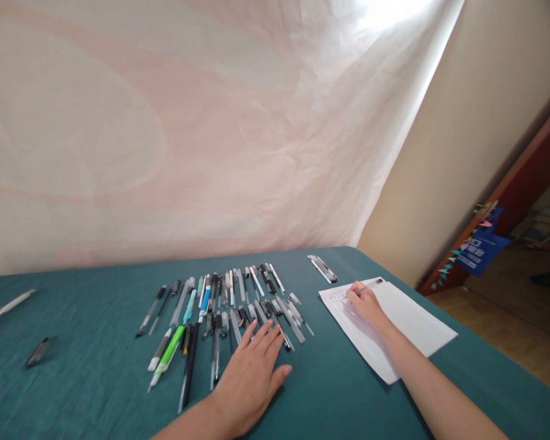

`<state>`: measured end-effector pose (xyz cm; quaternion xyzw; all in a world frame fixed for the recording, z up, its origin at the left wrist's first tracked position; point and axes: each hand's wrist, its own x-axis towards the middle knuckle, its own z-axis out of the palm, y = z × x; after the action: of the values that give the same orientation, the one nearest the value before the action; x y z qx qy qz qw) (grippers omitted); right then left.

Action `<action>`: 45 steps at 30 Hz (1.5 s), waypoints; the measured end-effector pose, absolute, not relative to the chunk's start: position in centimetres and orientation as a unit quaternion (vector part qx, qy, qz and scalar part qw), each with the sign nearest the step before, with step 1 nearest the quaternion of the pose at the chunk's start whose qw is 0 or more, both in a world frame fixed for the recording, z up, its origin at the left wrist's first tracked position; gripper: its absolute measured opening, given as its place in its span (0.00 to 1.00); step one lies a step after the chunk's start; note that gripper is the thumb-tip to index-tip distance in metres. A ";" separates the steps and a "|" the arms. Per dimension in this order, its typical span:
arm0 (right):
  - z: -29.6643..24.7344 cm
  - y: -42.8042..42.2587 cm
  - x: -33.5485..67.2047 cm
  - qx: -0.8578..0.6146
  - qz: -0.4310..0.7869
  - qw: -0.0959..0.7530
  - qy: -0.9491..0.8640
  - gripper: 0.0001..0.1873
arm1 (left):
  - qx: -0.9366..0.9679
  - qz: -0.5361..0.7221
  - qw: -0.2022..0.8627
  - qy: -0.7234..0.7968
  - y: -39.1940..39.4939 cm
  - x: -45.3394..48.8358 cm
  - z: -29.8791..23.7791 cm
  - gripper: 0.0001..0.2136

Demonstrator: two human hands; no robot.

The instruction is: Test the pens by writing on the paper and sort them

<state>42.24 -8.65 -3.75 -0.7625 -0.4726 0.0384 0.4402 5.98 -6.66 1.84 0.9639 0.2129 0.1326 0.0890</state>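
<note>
My right hand [367,304] is closed around a slim clear pen [369,284] with a dark end, over the upper left part of a white sheet of paper [412,311]. Small faint marks show on the paper near the pen's tip. My left hand [254,373] lies flat with fingers spread, its fingertips resting at the edge of a spread of many pens. Among these pens are a bright green pen [169,353], a blue and white pen [205,297] and a light turquoise pen [189,306]. Some pens are partly hidden under my left fingers.
Beyond the paper lies a small group of pens [322,268]. At the far left are a white pen-like stick [9,307] and a short dark pen piece [37,352]. A dark green cloth [96,403] covers the table. Behind it hangs a pale curtain [211,134].
</note>
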 end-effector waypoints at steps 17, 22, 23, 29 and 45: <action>-3.5 -8.8 42.1 -0.768 0.036 0.423 -0.480 0.07 | 0.962 0.163 0.078 0.205 -6.5 5.9 1.3 0.22; -3.4 -8.8 42.1 -0.768 0.035 0.427 -0.477 0.07 | 0.962 0.162 0.076 0.204 -6.6 6.0 1.4 0.22; -3.4 -8.8 42.1 -0.767 0.035 0.428 -0.477 0.07 | 0.963 0.158 0.075 0.206 -6.6 6.0 1.4 0.22; -3.4 -8.8 42.1 -0.762 0.043 0.444 -0.469 0.06 | 0.963 0.148 0.077 0.212 -6.6 6.1 1.5 0.22; -0.2 -9.1 38.3 -0.703 0.084 0.491 -0.508 0.17 | 0.960 0.166 0.100 0.203 -6.9 5.5 1.9 0.22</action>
<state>38.32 -9.13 -0.18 -0.7026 -0.5083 0.0835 0.4909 5.50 -6.92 1.95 0.9599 0.2027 0.1661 0.1000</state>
